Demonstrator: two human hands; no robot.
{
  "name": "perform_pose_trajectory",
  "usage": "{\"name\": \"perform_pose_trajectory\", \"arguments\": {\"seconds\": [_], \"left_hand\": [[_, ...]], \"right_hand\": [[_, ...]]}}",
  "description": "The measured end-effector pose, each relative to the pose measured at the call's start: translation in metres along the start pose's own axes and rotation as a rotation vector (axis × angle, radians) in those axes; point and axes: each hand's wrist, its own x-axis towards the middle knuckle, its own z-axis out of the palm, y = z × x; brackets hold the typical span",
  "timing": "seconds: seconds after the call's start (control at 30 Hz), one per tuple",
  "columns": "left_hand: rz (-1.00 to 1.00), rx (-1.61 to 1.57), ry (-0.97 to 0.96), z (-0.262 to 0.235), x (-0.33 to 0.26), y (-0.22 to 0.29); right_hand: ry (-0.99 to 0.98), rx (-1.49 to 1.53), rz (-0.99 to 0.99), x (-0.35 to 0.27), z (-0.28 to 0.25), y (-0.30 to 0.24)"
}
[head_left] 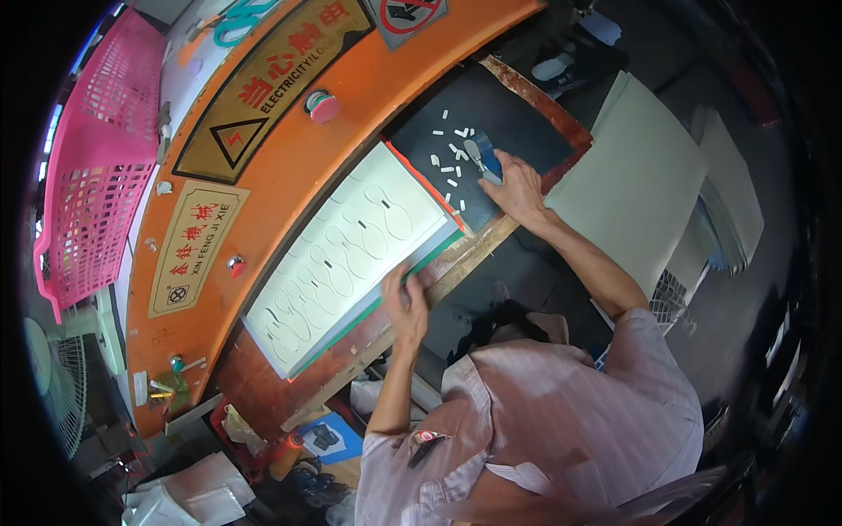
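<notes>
Dimly lit grey floor [741, 320] at the right; a pink perforated basket [98, 175] and pale green fan [63, 377] at far left.

The machine [272, 202] is orange, and its warning sign [289, 70] is gold with red and black marks. The basket [105, 131] is bright pink, with a pattern of small square holes. The sheet [333, 263] is cream, and it carries thin dark curved outlines and short black marks. The mat [526, 127] is black, the small pieces [452, 171] white. The tool [482, 156] is blue and silver. The worktop [263, 386] is reddish brown. The shirt [561, 412] is pale pinkish, with fine stripes.
</notes>
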Motion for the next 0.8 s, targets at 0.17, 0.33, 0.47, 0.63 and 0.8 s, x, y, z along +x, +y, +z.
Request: {"name": "perform_pose_trajectory", "arguments": {"seconds": [0.17, 0.33, 0.47, 0.63, 0.8], "left_hand": [[-0.070, 0.401, 0.103, -0.057, -0.065, -0.039], [-0.037, 0.514, 0.225, -0.054, -0.082, -0.051], [-0.113, 0.387, 0.233, -0.053, -0.088, -0.044], [-0.157, 0.355, 0.241, -0.053, -0.099, -0.037], [-0.301, 0.204, 0.159, -0.067, -0.121, -0.034]], "right_hand": [[0.188, -0.372, -0.295, 0.000, 0.002, 0.024], [0.193, -0.342, -0.454, -0.018, 0.000, 0.020], [0.230, -0.065, -0.574, -0.030, 0.002, -0.003], [-0.143, 0.353, -0.255, -0.043, 0.045, -0.045], [-0.113, 0.088, -0.279, -0.055, 0.061, -0.053]]}}
